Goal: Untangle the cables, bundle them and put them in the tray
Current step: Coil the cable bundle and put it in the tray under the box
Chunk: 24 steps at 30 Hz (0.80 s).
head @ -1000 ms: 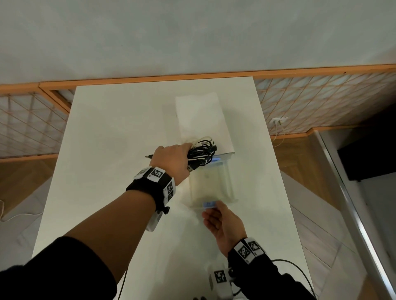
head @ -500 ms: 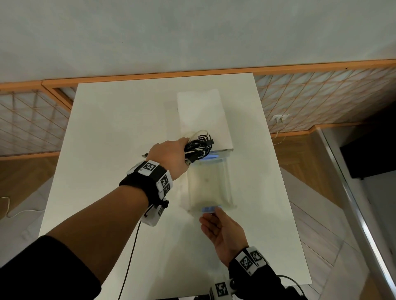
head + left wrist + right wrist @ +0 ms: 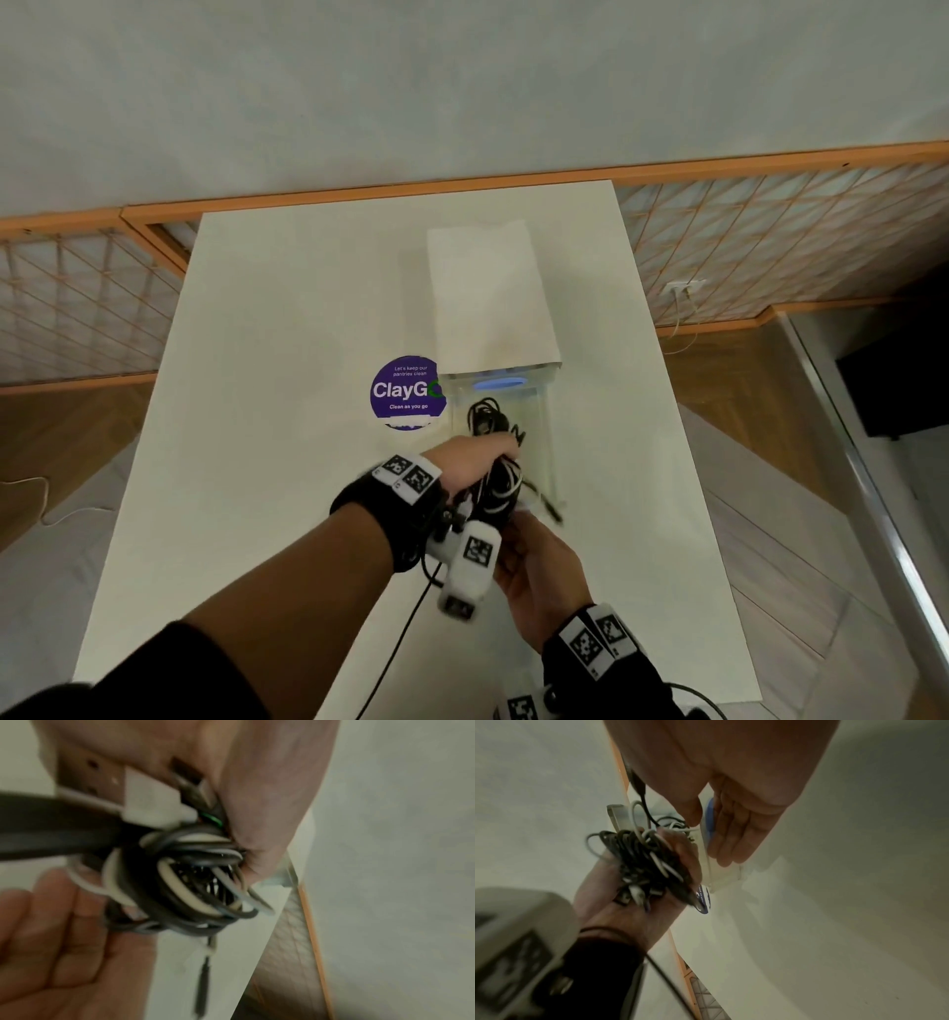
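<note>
A bundle of black and white cables (image 3: pixel 495 480) is gripped in my left hand (image 3: pixel 475 457), held over the near end of the clear plastic tray (image 3: pixel 547 411). A loop of black cable (image 3: pixel 482 413) reaches into the tray. In the left wrist view the coiled bundle (image 3: pixel 195 882) shows USB plugs pressed under my fingers (image 3: pixel 257 801). My right hand (image 3: pixel 536 550) lies palm up at the tray's near end. In the right wrist view its straight fingers (image 3: pixel 731 837) touch the tray's end wall (image 3: pixel 706 866) by a blue handle (image 3: pixel 709 817).
The white table (image 3: pixel 287 462) carries a white flat lid (image 3: pixel 488 293) beyond the tray and a round purple ClayGo sticker (image 3: pixel 405 393) to its left. The table's edges drop to a wooden floor on both sides. A wall stands behind.
My left hand has carried the bundle from the tray's far end back to its near end, uncovering the purple sticker. The right hand has stayed at the tray's near end.
</note>
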Available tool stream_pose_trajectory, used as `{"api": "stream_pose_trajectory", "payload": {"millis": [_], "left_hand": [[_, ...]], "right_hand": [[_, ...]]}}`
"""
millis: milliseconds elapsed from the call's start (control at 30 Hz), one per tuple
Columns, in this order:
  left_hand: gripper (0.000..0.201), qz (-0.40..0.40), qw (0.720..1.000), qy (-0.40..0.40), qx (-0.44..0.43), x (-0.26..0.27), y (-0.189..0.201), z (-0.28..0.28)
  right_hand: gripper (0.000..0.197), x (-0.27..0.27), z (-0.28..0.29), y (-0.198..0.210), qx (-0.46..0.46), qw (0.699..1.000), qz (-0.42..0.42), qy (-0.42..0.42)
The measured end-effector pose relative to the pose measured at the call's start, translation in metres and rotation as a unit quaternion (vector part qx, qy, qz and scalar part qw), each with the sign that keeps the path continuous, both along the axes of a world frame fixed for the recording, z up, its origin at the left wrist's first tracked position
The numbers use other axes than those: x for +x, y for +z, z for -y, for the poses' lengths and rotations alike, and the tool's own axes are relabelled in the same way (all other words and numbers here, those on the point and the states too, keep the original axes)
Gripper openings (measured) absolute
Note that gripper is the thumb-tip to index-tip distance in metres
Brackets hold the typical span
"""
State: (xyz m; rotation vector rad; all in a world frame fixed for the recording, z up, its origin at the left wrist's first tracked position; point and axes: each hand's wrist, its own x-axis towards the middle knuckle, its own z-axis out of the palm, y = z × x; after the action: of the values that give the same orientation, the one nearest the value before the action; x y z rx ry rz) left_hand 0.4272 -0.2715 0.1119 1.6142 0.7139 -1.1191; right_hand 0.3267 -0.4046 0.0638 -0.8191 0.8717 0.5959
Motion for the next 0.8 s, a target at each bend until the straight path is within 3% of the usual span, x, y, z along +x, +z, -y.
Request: {"api": "stream_pose_trajectory", "payload": {"millis": [167, 267, 300, 400, 433, 500, 567, 633, 700, 733, 800], "left_hand": [[0.051, 0.032, 0.974, 0.212, -0.069, 0.006, -0.032, 0.005], [0.088, 0.034, 0.968, 0.236, -0.073, 0.002, -0.048, 0.013], [0.090, 0.052, 0.971, 0.228, -0.043, 0.002, -0.050, 0.015], [0.057, 0.136, 0.969, 0.191, 0.074, 0.000, -0.035, 0.028], [0.058, 0.159, 0.966, 0.180, 0.095, -0.003, -0.029, 0.032], [0.083, 0.192, 0.962, 0.139, 0.138, -0.009, -0.022, 0.036], [0.084, 0.246, 0.948, 0.076, 0.187, -0.025, -0.013, 0.035], [0.087, 0.364, 0.902, -0.029, 0.230, -0.049, -0.002, 0.032], [0.087, 0.447, 0.831, -0.185, 0.275, -0.066, -0.001, 0.029], [0.084, 0.440, 0.815, -0.251, 0.283, -0.070, -0.007, 0.028], [0.085, 0.379, 0.822, -0.324, 0.276, -0.067, -0.021, 0.025]], "right_hand": [[0.035, -0.004, -0.002, 0.000, -0.006, 1.000, -0.003, 0.012], [0.035, -0.004, -0.005, -0.001, -0.012, 1.000, -0.015, 0.013], [0.036, -0.004, -0.004, -0.002, -0.017, 1.000, -0.018, 0.016], [0.034, -0.002, 0.002, 0.003, -0.019, 0.999, -0.003, 0.036], [0.033, -0.003, 0.004, 0.001, -0.012, 0.999, 0.003, 0.039], [0.036, -0.002, 0.003, 0.003, 0.005, 0.999, 0.005, 0.036], [0.037, -0.002, 0.000, 0.003, 0.004, 0.999, 0.000, 0.033], [0.033, -0.003, -0.002, 0.002, 0.011, 1.000, -0.002, 0.018], [0.029, -0.004, -0.002, -0.002, -0.002, 1.000, -0.005, 0.005], [0.029, -0.005, -0.002, -0.001, -0.006, 1.000, -0.005, 0.004], [0.035, -0.005, -0.003, -0.001, 0.000, 1.000, 0.001, 0.014]]}}
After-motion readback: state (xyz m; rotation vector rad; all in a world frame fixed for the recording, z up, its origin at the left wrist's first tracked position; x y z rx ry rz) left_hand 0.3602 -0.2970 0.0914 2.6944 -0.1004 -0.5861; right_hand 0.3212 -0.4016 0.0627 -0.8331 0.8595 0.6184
